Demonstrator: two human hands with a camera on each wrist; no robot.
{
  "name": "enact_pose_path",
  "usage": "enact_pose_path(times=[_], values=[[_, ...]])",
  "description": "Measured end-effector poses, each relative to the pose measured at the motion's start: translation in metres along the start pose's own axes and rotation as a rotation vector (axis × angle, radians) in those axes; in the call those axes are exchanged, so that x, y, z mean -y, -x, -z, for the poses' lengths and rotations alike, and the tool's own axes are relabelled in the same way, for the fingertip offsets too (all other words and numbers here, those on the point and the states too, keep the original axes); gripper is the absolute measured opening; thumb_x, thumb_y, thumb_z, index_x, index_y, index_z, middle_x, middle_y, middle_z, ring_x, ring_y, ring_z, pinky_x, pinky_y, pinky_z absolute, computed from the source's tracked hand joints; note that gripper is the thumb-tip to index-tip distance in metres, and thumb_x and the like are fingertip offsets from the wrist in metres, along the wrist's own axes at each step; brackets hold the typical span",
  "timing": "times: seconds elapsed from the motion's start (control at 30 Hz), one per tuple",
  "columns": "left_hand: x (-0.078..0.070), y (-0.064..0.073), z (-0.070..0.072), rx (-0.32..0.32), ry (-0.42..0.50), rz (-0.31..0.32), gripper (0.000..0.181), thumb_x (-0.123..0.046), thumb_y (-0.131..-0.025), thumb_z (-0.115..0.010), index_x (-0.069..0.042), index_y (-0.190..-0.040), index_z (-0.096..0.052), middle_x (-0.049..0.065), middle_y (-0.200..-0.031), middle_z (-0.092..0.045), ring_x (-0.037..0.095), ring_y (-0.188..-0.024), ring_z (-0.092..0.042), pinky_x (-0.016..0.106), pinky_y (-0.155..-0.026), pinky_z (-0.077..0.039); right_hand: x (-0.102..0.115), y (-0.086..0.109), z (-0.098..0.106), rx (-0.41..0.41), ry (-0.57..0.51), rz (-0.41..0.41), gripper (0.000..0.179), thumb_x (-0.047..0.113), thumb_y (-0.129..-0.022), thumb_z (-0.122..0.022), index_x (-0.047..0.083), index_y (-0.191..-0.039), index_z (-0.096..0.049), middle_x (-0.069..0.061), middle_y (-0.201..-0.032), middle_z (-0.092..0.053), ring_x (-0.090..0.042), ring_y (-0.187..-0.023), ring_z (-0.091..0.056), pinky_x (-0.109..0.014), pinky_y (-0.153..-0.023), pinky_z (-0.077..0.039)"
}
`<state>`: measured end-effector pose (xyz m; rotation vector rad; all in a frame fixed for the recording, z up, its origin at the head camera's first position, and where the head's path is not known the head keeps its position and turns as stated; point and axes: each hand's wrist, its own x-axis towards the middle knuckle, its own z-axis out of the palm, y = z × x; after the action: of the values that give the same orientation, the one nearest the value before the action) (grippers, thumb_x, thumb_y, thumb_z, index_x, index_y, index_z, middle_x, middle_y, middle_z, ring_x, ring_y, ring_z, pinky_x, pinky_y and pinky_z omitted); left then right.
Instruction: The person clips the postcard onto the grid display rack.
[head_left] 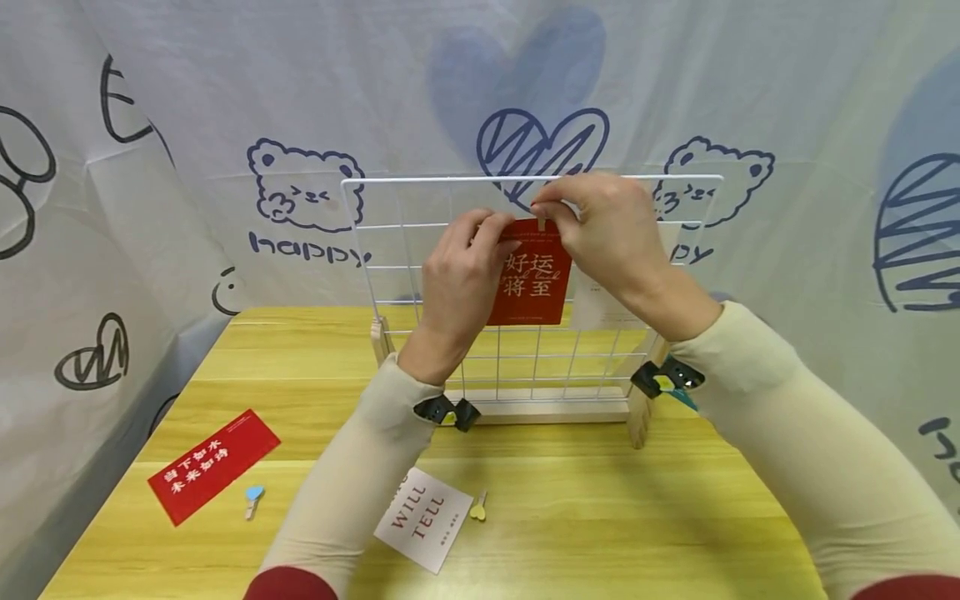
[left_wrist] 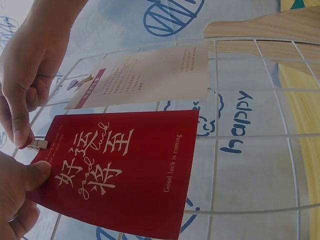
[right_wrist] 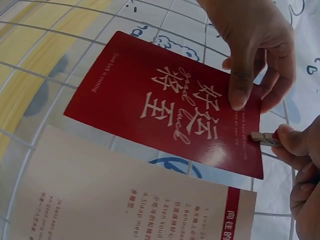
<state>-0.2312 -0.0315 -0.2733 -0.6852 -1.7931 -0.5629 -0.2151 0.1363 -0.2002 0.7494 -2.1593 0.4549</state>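
A red card with white lettering (head_left: 531,287) hangs against the white wire grid (head_left: 517,357). My left hand (head_left: 463,271) pinches its upper left corner, thumb on the printed face. With thumb and fingertips, my right hand (head_left: 607,229) pinches a small wooden clothespin (right_wrist: 265,138). The clothespin's jaws sit over the card's top edge, as the right wrist view shows. Beside the red card hangs a pale printed card (left_wrist: 145,75), held near its top by another small clip (left_wrist: 80,82); the right hand partly covers this card in the head view.
The grid stands in a wooden base (head_left: 555,411) on the yellow wood-grain table (head_left: 585,500). At the left lie a long red card (head_left: 213,467) and a blue heart clothespin (head_left: 253,502). Nearer the front are a white card (head_left: 423,521) and a yellow heart clothespin (head_left: 478,507).
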Motion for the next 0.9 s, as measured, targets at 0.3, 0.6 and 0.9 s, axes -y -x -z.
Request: enact_pose_path(times=[0.3,0.6,0.9], values=[[0.0031,-0.0017,-0.0012,-0.004,-0.004,0.0,0.019,-0.016,-0.094,-0.067,-0.002,-0.106,-0.066,0.013,-0.1,-0.063,0.025,-0.087,-0.064,0.035,-0.08,-0.056,0.0062,-0.0046,0.0004,0.06,0.042,-0.03,0.012,0.012,-0.094,-0.067,0.003,-0.094,-0.075,-0.01,-0.086,-0.073,-0.027,-0.074,-0.065,-0.038,-0.067,-0.052],[0.0043,0.002,-0.0023,0.026,0.013,0.011,0.018,-0.015,-0.095,-0.065,-0.001,-0.106,-0.065,0.013,-0.102,-0.062,0.025,-0.089,-0.063,0.034,-0.082,-0.056,0.0046,-0.0008,-0.0076,0.022,0.031,-0.012,0.01,0.009,-0.093,-0.067,0.002,-0.092,-0.075,-0.01,-0.084,-0.073,-0.025,-0.07,-0.066,-0.037,-0.064,-0.052],[0.0011,0.0018,-0.004,-0.003,0.019,0.0,0.018,-0.016,-0.094,-0.065,-0.001,-0.103,-0.062,0.013,-0.1,-0.062,0.025,-0.087,-0.063,0.034,-0.081,-0.056,0.0062,0.0006,0.0004,0.06,0.045,-0.023,0.011,0.011,-0.093,-0.068,0.003,-0.095,-0.076,-0.009,-0.087,-0.074,-0.027,-0.074,-0.063,-0.038,-0.066,-0.05]])
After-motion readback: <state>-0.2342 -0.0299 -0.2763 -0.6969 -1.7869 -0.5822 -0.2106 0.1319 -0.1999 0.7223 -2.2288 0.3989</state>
